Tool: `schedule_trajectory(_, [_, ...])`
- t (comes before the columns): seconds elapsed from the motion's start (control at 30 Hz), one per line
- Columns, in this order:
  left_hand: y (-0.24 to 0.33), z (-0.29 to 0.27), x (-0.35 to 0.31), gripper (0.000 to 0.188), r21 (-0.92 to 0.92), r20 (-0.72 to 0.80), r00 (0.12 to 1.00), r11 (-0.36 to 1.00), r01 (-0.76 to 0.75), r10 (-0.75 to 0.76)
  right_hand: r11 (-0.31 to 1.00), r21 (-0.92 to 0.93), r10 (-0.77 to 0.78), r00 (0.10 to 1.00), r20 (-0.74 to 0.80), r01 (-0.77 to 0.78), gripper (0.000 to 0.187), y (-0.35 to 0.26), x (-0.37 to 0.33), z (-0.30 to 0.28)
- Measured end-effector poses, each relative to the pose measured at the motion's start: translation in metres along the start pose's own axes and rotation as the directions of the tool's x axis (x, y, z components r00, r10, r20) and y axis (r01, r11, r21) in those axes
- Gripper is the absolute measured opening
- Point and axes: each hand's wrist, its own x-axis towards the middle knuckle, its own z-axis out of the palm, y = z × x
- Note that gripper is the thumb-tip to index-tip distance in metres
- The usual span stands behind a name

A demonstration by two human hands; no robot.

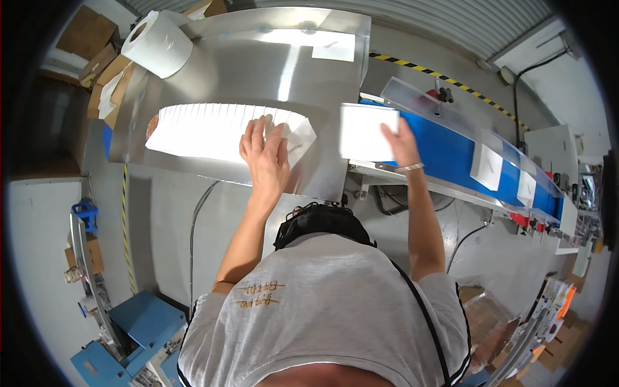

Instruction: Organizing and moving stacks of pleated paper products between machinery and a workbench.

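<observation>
White packet (pixel 362 132) in hand between steel table (pixel 238 80) and blue belt (pixel 445 145).
Step looks like handling one packet: right hand (pixel 403 143), centre right, blurred, has thumb and fingers closed on its right edge. Left hand (pixel 265 155) rests half-open fingers on the white row (pixel 200 135), left of centre; firm grip, cannot tell. Next move calls for light pressure there. White roll (pixel 164 48) upper left; striped tape (pixel 412 64) upper right.

Holding with the right hand (pixel 404 143) a flat white piece (pixel 364 132), with a blue belt (pixel 445 145) to the right of this hand. Touching with the left hand (pixel 265 155) a row of white pieces (pixel 200 133), with a white roll (pixel 161 48) beyond, farther left of it.
</observation>
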Motion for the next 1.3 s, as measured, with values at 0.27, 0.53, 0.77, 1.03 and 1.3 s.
schedule_trajectory(0.27, [-0.002, 0.001, -0.001, 0.028, -0.042, -0.041, 0.998, 0.998, -0.055, 0.054, 0.292, -0.906, -0.527, 0.738, -0.421, -0.307, 0.05, 0.014, -0.007, -0.066])
schedule_trajectory(0.53, [0.007, -0.007, 0.001, 0.027, -0.1, 0.056, 0.994, 0.991, -0.089, 0.095, 0.883, -0.162, -0.277, 0.769, 0.577, 0.44, 0.048, -0.081, -0.002, 0.075])
schedule_trajectory(0.77, [-0.013, -0.003, 0.007, 0.033, -0.017, -0.026, 1.0, 1.0, -0.009, 0.008, 0.986, 0.024, -0.164, 0.944, 0.287, 0.164, 0.029, -0.016, 0.01, 0.064])
schedule_trajectory(1.03, [-0.016, -0.002, 0.001, 0.033, -0.071, -0.021, 1.0, 0.997, -0.02, 0.018, 0.415, -0.829, -0.419, 0.729, -0.54, -0.375, 0.058, 0.019, -0.001, -0.067])
schedule_trajectory(1.3, [-0.007, -0.007, 0.005, 0.028, -0.044, 0.054, 0.996, 0.997, -0.062, 0.065, 0.911, -0.201, -0.22, 0.835, 0.505, 0.361, 0.053, -0.069, 0.003, 0.058])
